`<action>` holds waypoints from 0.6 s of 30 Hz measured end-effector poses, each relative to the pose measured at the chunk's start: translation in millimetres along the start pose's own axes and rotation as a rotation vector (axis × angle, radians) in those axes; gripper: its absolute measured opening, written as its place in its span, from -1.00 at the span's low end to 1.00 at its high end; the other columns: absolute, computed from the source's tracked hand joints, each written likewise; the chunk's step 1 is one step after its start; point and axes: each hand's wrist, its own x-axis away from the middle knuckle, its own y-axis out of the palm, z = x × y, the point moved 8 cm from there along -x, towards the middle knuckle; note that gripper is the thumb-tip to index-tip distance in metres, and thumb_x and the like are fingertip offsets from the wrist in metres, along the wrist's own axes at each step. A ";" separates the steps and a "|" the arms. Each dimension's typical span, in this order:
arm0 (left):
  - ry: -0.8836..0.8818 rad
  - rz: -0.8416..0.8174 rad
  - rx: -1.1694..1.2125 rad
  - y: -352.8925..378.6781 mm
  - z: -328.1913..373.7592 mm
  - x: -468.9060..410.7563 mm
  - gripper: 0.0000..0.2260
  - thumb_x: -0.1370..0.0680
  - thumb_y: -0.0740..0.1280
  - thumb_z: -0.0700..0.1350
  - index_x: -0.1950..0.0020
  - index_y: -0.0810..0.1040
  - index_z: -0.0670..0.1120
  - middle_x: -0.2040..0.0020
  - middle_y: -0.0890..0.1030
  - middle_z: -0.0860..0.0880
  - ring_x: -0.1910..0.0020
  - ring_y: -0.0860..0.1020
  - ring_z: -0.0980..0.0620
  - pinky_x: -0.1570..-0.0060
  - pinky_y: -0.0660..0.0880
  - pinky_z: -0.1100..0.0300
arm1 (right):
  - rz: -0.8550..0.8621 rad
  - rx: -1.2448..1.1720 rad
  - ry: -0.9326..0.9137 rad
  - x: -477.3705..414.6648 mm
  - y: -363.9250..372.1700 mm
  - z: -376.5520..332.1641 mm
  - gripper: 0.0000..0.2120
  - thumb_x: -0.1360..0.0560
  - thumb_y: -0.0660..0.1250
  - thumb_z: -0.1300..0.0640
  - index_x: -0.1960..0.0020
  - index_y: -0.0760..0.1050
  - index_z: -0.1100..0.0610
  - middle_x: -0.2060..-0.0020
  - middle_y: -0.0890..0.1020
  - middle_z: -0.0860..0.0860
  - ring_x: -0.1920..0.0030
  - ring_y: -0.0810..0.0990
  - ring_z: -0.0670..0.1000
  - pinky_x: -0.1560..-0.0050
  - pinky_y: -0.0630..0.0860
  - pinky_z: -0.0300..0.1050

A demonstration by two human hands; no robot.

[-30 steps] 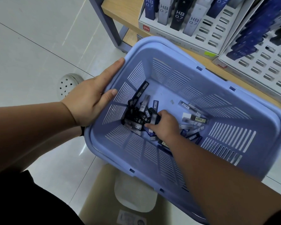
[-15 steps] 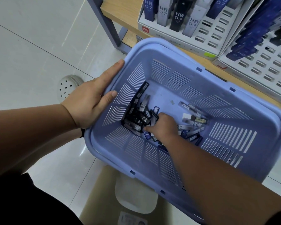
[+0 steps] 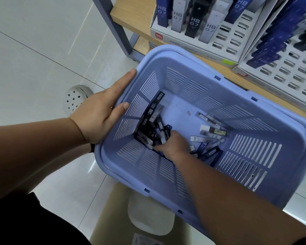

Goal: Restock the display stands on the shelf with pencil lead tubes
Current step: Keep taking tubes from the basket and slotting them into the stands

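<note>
Since 0.5 s ago R hand (image 3: pixel 173 145) has slid a touch toward the body, fingers curled into the pencil lead tubes (image 3: pixel 152 124) piled just ahead of it (can't tell if any is pinched). L hand (image 3: pixel 99 117) grips the basket (image 3: pixel 184 50) wall, thumb inside. Display stands (image 3: pixel 228 38) sit beyond both hands.

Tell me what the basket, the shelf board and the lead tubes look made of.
The basket: moulded plastic, matte lilac; slotted walls, rounded rim. The shelf board: wood-look, possibly laminate; pale grain pattern. The pencil lead tubes: likely hard plastic, some clear, some black; printed labels, though blurred.
</note>
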 end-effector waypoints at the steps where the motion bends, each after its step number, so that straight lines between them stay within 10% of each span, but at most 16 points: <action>1: 0.000 0.000 0.001 -0.2 0.0 0.0 -0.42 -0.63 0.07 0.16 -0.61 -0.08 0.22 -0.38 0.51 -0.15 -0.17 0.58 -0.17 -0.15 0.52 -0.15 | -0.005 0.005 -0.002 0.2 0.6 -0.6 -0.43 -0.29 0.64 -0.11 -0.13 0.48 0.11 0.02 0.65 0.05 0.03 0.63 0.13 0.15 0.52 -0.10; 14: 0.005 0.002 0.014 -0.7 -0.1 0.5 -0.42 -0.62 0.06 0.16 -0.61 -0.08 0.24 -0.39 0.50 -0.15 -0.19 0.57 -0.19 -0.16 0.51 -0.16 | -0.268 0.024 -0.040 -8.4 -5.3 10.6 -0.61 -0.32 0.59 0.08 -0.07 0.57 0.13 0.10 0.69 0.07 0.10 0.68 0.11 0.00 0.66 0.06; 18: 0.000 0.004 -0.002 -1.4 1.4 1.2 -0.43 -0.62 0.05 0.17 -0.60 -0.10 0.26 -0.40 0.49 -0.14 -0.18 0.57 -0.18 -0.15 0.52 -0.14 | -0.292 0.155 -0.067 -5.0 2.7 3.7 -0.20 -0.39 0.58 -0.08 -0.51 0.36 0.16 -0.37 0.53 0.14 -0.30 0.55 0.16 -0.30 0.50 -0.01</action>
